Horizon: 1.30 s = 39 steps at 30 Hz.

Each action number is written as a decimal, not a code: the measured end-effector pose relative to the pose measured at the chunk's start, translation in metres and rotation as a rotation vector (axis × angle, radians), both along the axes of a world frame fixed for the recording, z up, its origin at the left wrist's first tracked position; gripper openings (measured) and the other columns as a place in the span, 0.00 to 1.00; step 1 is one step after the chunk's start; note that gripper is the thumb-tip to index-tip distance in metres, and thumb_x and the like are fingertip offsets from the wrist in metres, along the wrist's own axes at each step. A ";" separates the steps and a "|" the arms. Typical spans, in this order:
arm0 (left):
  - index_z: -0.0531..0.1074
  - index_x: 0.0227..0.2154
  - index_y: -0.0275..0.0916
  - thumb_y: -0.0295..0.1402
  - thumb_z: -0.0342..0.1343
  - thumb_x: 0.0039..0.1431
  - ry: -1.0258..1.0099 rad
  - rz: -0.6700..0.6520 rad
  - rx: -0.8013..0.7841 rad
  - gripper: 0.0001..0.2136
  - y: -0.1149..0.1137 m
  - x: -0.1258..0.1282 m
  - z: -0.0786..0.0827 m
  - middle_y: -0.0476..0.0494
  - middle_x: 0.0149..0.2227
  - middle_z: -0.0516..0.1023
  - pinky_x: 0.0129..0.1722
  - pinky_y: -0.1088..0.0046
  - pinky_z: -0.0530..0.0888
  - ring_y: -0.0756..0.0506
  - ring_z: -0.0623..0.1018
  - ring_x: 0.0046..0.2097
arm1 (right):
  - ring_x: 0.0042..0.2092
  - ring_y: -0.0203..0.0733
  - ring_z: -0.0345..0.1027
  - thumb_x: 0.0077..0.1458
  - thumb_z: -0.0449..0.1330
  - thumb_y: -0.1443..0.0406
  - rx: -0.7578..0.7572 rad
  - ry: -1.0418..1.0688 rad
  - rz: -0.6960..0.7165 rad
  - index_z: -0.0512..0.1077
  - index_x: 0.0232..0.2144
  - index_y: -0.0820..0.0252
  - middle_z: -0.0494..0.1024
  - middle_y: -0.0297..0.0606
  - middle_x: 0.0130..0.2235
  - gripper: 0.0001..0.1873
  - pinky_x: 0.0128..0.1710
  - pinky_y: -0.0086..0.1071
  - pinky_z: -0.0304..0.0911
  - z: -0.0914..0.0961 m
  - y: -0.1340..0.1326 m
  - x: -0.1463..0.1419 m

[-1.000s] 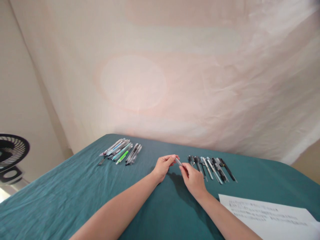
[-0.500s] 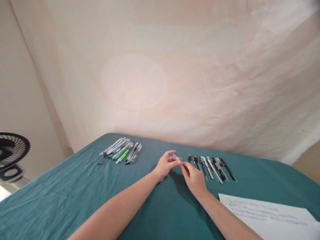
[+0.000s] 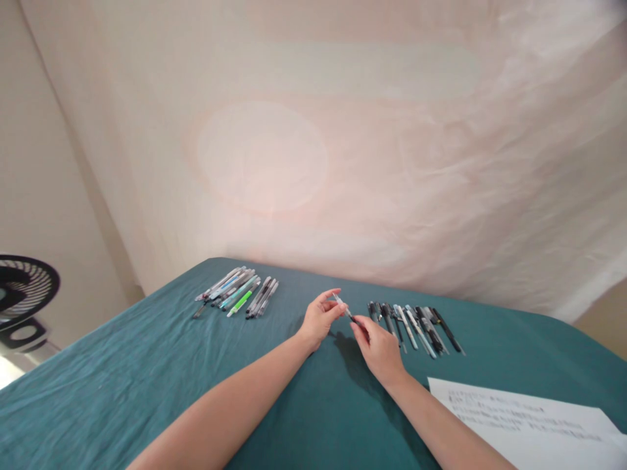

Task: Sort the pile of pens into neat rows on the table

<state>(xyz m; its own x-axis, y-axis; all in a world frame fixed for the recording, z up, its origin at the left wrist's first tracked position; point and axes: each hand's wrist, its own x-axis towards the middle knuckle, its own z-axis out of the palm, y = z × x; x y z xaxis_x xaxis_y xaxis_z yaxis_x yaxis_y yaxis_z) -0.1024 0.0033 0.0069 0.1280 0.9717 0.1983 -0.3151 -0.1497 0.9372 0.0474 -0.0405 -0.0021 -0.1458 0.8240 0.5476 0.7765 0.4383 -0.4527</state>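
A slim pen (image 3: pixel 349 314), pale at its upper end and dark at its lower end, is held above the table between both hands. My left hand (image 3: pixel 319 320) has its thumb and fingers closed around the pale end, with the index finger stretched along past it. The dark end is pinched by the fingertips of my right hand (image 3: pixel 378 344). Whether the pale and dark parts are still joined I cannot tell. Close by on the right lies a row of mostly black and grey pens (image 3: pixel 414 329). Farther left lies a group of pens (image 3: pixel 235 290), with a bright green pen (image 3: pixel 240 303) among them.
A dark green cloth (image 3: pixel 147 365) covers the table. At the front right lies a white sheet of paper (image 3: pixel 529 424) with blurred lines of writing. A black fan (image 3: pixel 27 294) stands beyond the left edge. Pale fabric (image 3: pixel 313 150) hangs behind the table.
My hands have drawn slightly apart, the left shifting a little up and left. More of the pen's dark part now shows between them. The pens on the table have stayed put.
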 end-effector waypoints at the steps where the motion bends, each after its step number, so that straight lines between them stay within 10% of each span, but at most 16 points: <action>1: 0.64 0.47 0.36 0.37 0.60 0.43 0.000 -0.001 -0.003 0.26 0.000 0.000 0.000 0.47 0.27 0.74 0.30 0.76 0.64 0.52 0.70 0.28 | 0.33 0.39 0.71 0.56 0.47 0.60 -0.001 -0.004 -0.003 0.69 0.39 0.56 0.77 0.36 0.35 0.14 0.32 0.27 0.60 0.001 -0.001 0.000; 22: 0.60 0.42 0.37 0.39 0.59 0.44 -0.181 0.316 -0.114 0.23 0.023 -0.017 -0.013 0.42 0.34 0.76 0.30 0.79 0.65 0.53 0.74 0.31 | 0.28 0.37 0.69 0.55 0.46 0.63 -0.050 -0.073 -0.006 0.69 0.31 0.57 0.75 0.35 0.26 0.12 0.29 0.25 0.55 0.002 -0.003 -0.002; 39: 0.69 0.40 0.36 0.37 0.60 0.44 -0.041 -0.197 -0.164 0.19 -0.003 0.000 -0.004 0.41 0.37 0.74 0.33 0.77 0.66 0.50 0.72 0.35 | 0.27 0.38 0.67 0.57 0.44 0.61 -0.110 0.034 -0.006 0.66 0.31 0.58 0.72 0.35 0.25 0.13 0.27 0.26 0.55 0.000 0.000 0.001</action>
<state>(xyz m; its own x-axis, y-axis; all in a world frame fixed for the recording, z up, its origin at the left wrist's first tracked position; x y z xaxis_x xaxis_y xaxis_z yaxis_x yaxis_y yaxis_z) -0.1021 0.0000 0.0028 0.3135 0.9483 0.0490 -0.3615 0.0715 0.9296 0.0482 -0.0404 -0.0022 -0.1232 0.8801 0.4585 0.7624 0.3797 -0.5239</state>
